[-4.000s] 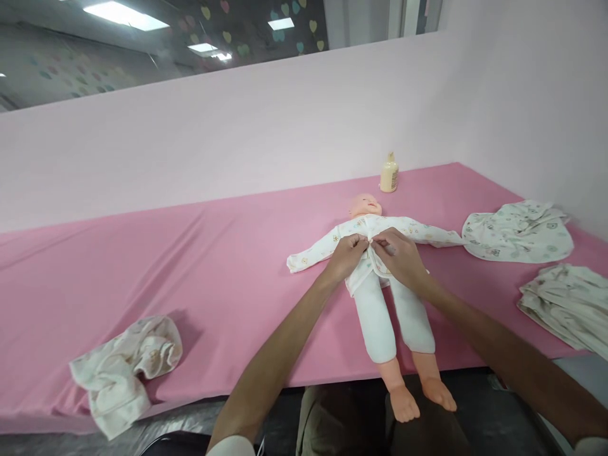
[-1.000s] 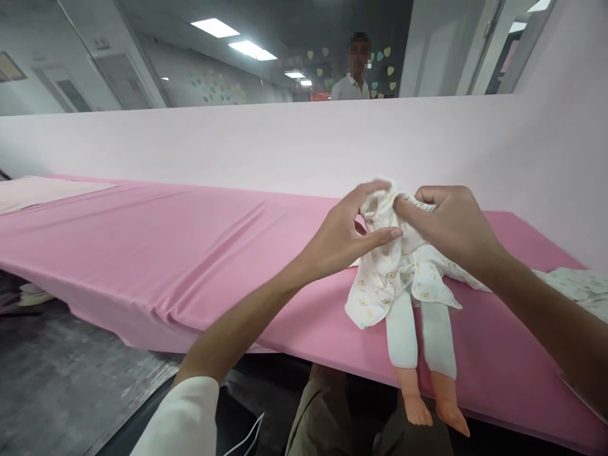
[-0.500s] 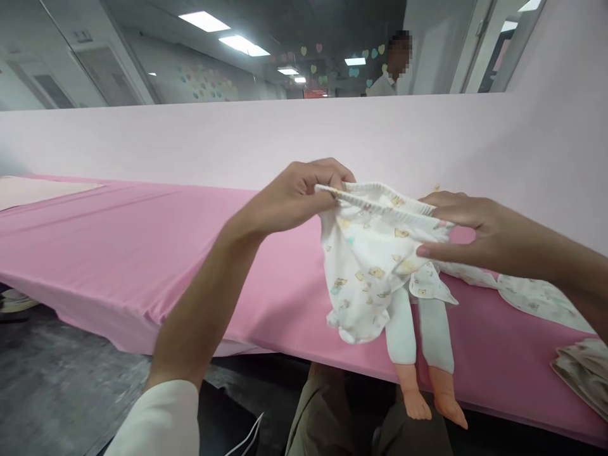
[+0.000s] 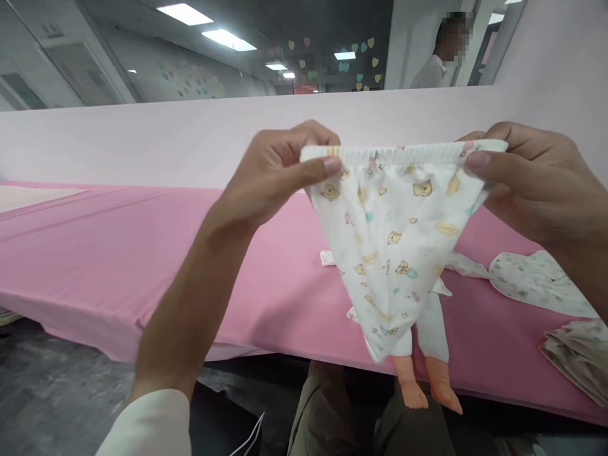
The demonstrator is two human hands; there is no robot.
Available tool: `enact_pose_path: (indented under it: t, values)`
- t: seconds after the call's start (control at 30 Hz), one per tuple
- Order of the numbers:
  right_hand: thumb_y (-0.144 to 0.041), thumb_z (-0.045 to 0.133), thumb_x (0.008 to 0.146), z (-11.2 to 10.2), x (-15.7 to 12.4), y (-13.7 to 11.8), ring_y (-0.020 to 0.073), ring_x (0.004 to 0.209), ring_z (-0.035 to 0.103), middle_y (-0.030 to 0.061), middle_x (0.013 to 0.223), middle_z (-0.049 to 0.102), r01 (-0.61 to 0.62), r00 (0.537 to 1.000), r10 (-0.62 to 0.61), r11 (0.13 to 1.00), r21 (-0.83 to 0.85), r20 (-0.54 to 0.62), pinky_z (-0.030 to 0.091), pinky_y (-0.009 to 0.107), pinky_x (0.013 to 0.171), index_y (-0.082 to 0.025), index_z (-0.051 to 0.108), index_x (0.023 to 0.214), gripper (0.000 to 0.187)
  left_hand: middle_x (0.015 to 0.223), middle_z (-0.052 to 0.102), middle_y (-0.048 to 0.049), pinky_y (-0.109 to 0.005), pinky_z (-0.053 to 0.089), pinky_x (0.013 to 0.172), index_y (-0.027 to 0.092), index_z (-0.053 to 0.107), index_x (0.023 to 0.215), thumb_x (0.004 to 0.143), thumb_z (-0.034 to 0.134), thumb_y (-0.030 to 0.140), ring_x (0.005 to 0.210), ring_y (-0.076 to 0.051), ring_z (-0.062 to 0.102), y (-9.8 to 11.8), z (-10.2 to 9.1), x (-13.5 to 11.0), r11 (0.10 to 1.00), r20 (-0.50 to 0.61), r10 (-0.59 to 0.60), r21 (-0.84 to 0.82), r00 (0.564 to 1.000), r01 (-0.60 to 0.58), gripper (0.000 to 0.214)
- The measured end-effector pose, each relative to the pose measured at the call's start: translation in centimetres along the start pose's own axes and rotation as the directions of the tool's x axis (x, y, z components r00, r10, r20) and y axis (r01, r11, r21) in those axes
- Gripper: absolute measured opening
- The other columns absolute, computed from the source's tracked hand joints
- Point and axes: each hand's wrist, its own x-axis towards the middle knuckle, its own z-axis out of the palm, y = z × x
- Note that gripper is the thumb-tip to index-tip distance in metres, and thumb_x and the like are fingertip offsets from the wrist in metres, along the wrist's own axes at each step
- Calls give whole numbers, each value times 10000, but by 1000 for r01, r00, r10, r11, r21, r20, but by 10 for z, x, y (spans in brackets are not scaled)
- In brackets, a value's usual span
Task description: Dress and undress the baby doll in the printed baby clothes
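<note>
Stretched between my hands is a pair of white baby pants (image 4: 389, 221) with a small bear print and a gathered elastic waistband. My left hand (image 4: 280, 171) pinches one end of the waistband, thumb in front. At the other end, my right hand (image 4: 536, 177) grips the band between thumb and fingers. The cloth hangs down, narrowing to a point. Behind it lies a baby doll (image 4: 433, 329) in white leggings, its bare feet over the table edge. The hanging pants hide most of its body.
A pink cloth (image 4: 142, 253) covers the long table. Printed baby clothing (image 4: 536, 278) and a folded patterned cloth (image 4: 577, 358) lie at the right. A pale sheet (image 4: 35, 197) is at far left. Beyond the low wall, a person (image 4: 434, 66) shows through the glass.
Both hands have risen and drawn apart, pulling the waistband taut. My right hand has closed on its right end. The person beyond the glass has shifted right in view.
</note>
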Motion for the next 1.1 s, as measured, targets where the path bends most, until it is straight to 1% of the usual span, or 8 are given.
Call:
enact_pose_path:
  t: [0.1,0.23,0.4,0.57,0.73,0.87,1.0,1.1]
  values:
    - [-322,700,829,-3,7,4,185,892,615,26,976,658,-23,999,23,1000,-21,42,508,342,757,-245,672,857,87,764,574,-1,-260,464,581,167,483,605,809,686,434,645,-90,540,7,10,6,972,-39,94,-213,995,-100,393]
    - [-386,703,816,3,3,9,207,1063,585,29,1244,598,-80,985,100,987,-140,139,488,353,904,-235,680,877,164,642,519,23,-217,385,483,184,459,647,816,654,527,536,-62,481,13,37,10,994,-58,10,-112,998,-16,429]
    - [-451,771,724,22,-16,6,193,818,643,20,892,680,-238,923,250,968,-75,293,525,297,692,-258,676,951,313,648,546,11,-217,343,465,181,585,690,829,630,524,562,-74,484,18,65,9,989,178,-88,131,980,65,374]
    - [-480,733,752,7,-19,11,130,560,559,7,666,626,-397,850,412,911,-114,330,414,244,487,-214,660,762,275,592,523,21,-213,309,449,171,609,693,819,649,490,513,-64,446,16,48,7,969,385,-186,225,904,103,345]
    - [-548,675,792,-26,-13,19,88,491,377,-21,542,435,-266,919,342,906,-329,198,272,249,462,-199,519,563,446,545,495,23,-215,309,467,168,582,627,834,626,477,507,-70,443,1,25,7,935,410,-262,333,874,124,374]
    - [-624,584,834,-26,-7,23,88,495,240,-31,532,294,-195,934,334,774,-603,127,192,273,479,-195,352,531,574,660,603,1,-229,394,573,178,645,713,866,578,472,616,-94,528,-12,31,10,928,384,-205,369,900,54,338]
    - [-684,373,907,-21,5,26,94,503,248,-19,548,316,-155,908,391,645,-748,149,200,283,492,-197,294,549,610,774,663,-15,-248,435,653,196,685,817,891,541,479,704,-113,569,-21,42,15,931,371,-139,366,918,-7,326]
    - [-702,561,796,-27,16,18,86,501,228,-38,510,288,50,954,224,541,-840,201,179,284,507,-197,299,534,627,745,643,-10,-253,417,620,187,679,814,888,563,474,673,-111,534,-22,43,25,918,238,-41,393,970,-58,318]
